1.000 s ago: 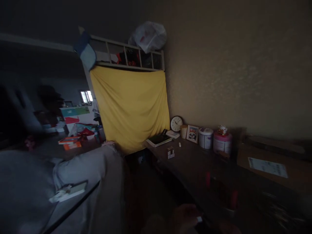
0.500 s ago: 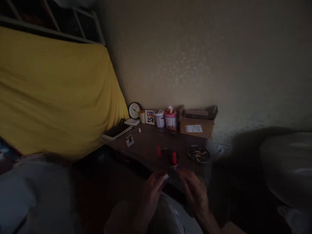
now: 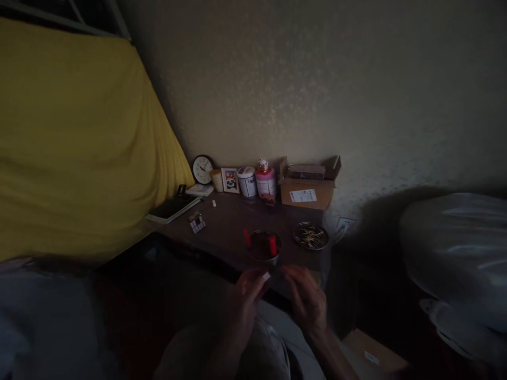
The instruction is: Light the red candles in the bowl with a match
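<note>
Near the table's front edge, my left hand (image 3: 247, 295) is closed with a small white piece (image 3: 266, 276) between thumb and finger. My right hand (image 3: 307, 298) is just to its right, fingers pinched together; whatever they hold is too dark and small to make out. Beyond both hands stands a round bowl (image 3: 259, 254) with two red upright sticks, one on the left (image 3: 247, 238) and one on the right (image 3: 273, 246). A round dish (image 3: 311, 236) of thin pale sticks lies right of the bowl.
Along the wall on the table (image 3: 229, 221) are a clock (image 3: 203, 169), a panda picture (image 3: 230, 180), two tubs (image 3: 247, 182) and an open cardboard box (image 3: 307, 195). A small cube (image 3: 197, 222) and a notebook (image 3: 173, 209) lie to the left. Yellow cloth (image 3: 79, 142) hangs at left.
The view has shifted, so the table and its objects appear further left and higher. My hands keep nearly the same pose, close together in front of the bowl.
</note>
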`<state>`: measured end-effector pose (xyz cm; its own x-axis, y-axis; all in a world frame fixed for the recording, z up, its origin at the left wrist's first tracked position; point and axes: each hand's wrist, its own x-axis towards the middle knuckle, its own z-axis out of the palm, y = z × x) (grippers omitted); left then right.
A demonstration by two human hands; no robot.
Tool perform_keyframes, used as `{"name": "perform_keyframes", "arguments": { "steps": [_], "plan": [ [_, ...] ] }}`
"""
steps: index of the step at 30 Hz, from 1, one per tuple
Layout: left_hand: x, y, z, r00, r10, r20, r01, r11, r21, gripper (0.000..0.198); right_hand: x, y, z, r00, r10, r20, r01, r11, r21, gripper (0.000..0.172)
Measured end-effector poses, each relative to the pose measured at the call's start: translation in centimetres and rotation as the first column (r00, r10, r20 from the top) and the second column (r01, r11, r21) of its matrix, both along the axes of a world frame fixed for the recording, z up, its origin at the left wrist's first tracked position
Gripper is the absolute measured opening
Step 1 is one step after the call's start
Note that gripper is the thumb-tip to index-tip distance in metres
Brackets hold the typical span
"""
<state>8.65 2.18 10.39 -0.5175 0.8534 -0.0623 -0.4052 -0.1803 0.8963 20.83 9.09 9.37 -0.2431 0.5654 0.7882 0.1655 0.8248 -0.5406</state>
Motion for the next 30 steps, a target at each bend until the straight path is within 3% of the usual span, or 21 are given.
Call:
{"name": "perform_keyframes", "arguments": {
  "steps": [5, 11, 16, 20, 25, 28, 30],
  "plan": [
    [0.4, 0.2, 0.2, 1.000, -0.015, 0.015, 0.015, 1.000, 0.004, 0.025, -0.2, -0.3, 0.3, 0.999, 0.036, -0.008, -0.036, 0.998, 0.051, 0.021],
    [0.7, 0.2, 0.0, 1.000, -0.012, 0.015, 0.011, 0.999, 0.038, 0.021, -0.3, -0.3, -0.2, 1.000, 0.007, -0.023, -0.008, 0.999, -0.049, 0.014],
    [0.6, 0.4, 0.1, 1.000, -0.001, -0.008, 0.002, 0.999, 0.032, 0.021, -0.4, 0.5, -0.3, 0.999, 0.032, -0.030, -0.033, 0.999, -0.016, 0.016],
    [0.6, 0.5, 0.7, 1.000, 0.017, -0.008, -0.017, 0.999, 0.030, 0.025, -0.1, 0.5, 0.8, 0.996, 0.083, 0.017, -0.083, 0.996, 0.010, 0.015],
    [0.4, 0.6, 1.6, 0.999, 0.044, -0.008, -0.044, 0.999, -0.002, 0.026, 0.7, 0.1, 2.2, 0.997, 0.048, -0.057, -0.045, 0.998, 0.046, 0.017],
    [0.3, 0.6, 1.5, 0.997, 0.057, -0.051, -0.057, 0.998, -0.003, 0.027, 0.2, 1.4, 1.0, 0.989, 0.129, 0.067, -0.138, 0.979, 0.152, 0.016],
    [0.0, 0.6, 1.1, 0.996, 0.052, -0.068, -0.053, 0.999, -0.007, 0.030, -0.4, 2.9, -0.4, 0.989, 0.089, 0.118, -0.096, 0.994, 0.055, 0.018]
  ]
}}
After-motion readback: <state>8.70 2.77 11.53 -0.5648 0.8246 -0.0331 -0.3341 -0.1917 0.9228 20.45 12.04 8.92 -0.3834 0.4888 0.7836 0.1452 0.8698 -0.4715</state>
